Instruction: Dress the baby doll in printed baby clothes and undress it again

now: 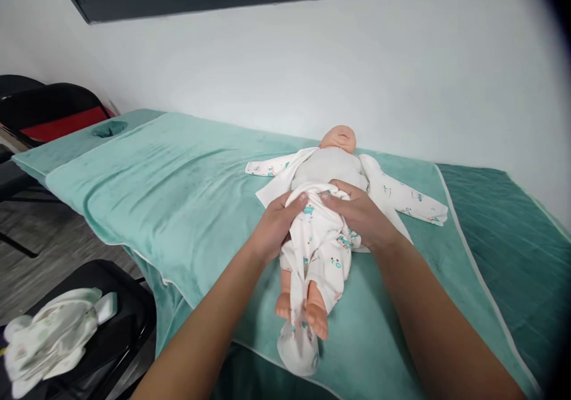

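A baby doll lies on its back on a green-covered bed, its head toward the wall and its bare feet toward me. White printed baby pants cover its legs down to the shins. My left hand pinches the waistband on the left side. On the other side my right hand grips the same waistband, thumb on top. Beneath the doll a printed baby shirt lies spread open, sleeves out to both sides. A strip of white cloth hangs between the feet, with a rounded white end below them.
The bed runs along a white wall and has a face hole at its far left. A black chair at lower left holds folded baby clothes. More black chairs stand at the left.
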{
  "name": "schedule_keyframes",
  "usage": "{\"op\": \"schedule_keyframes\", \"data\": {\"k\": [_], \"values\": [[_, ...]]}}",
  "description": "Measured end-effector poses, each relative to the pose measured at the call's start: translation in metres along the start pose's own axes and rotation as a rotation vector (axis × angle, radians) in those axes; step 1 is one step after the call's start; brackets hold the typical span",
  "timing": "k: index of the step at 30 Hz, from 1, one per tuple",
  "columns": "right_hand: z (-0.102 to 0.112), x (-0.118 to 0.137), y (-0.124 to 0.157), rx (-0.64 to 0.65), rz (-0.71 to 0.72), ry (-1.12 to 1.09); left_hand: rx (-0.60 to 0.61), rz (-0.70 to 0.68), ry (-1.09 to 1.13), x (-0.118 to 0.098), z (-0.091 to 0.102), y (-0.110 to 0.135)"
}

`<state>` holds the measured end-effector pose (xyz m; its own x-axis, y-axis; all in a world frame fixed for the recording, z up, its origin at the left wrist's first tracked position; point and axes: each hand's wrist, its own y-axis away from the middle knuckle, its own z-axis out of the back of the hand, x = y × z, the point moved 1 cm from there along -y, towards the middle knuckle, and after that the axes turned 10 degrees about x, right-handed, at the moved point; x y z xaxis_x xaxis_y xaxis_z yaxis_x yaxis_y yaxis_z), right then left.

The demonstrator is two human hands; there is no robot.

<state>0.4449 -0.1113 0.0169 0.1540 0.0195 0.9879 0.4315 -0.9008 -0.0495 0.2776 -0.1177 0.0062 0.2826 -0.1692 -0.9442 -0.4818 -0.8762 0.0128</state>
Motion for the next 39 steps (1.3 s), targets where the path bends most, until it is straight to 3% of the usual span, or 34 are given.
{"op": "schedule_keyframes", "data": {"k": [4, 7, 10, 14, 16, 18, 22, 26, 28, 31, 35, 39], "values": [[-0.003, 0.005, 0.003, 0.257, -0.05, 0.23, -0.026, -0.081, 0.088, 0.0, -0.002, -0.013], [-0.005, 0.004, 0.006, 0.304, -0.096, 0.267, -0.021, -0.042, 0.071, -0.001, -0.001, -0.015], [-0.005, -0.001, 0.007, 0.161, -0.08, 0.142, -0.03, 0.011, 0.0, -0.005, 0.002, -0.007], [-0.004, -0.009, 0.004, -0.097, 0.022, 0.016, 0.167, 0.039, -0.212, -0.014, -0.001, 0.009], [-0.005, -0.011, 0.002, -0.13, 0.041, -0.006, 0.219, 0.063, -0.224, -0.014, -0.002, 0.012], [-0.006, -0.012, 0.001, -0.13, 0.059, -0.029, 0.169, 0.055, -0.118, -0.01, -0.002, 0.01], [-0.008, -0.006, 0.002, 0.038, 0.062, 0.053, 0.076, -0.072, 0.109, -0.002, -0.003, -0.002], [-0.006, 0.003, 0.008, 0.323, 0.026, 0.188, 0.072, -0.099, 0.118, -0.001, -0.003, -0.006], [-0.004, 0.003, 0.011, 0.384, -0.042, 0.215, 0.069, -0.086, 0.083, -0.001, -0.003, -0.004], [-0.005, -0.002, 0.012, 0.294, -0.08, 0.161, 0.062, -0.05, 0.06, -0.002, -0.003, 0.002], [-0.007, -0.01, 0.007, 0.013, 0.034, -0.033, 0.052, -0.009, 0.033, -0.004, -0.003, 0.009], [-0.008, -0.012, 0.003, -0.104, 0.097, -0.071, 0.129, 0.048, -0.132, -0.009, -0.005, 0.014]]}}
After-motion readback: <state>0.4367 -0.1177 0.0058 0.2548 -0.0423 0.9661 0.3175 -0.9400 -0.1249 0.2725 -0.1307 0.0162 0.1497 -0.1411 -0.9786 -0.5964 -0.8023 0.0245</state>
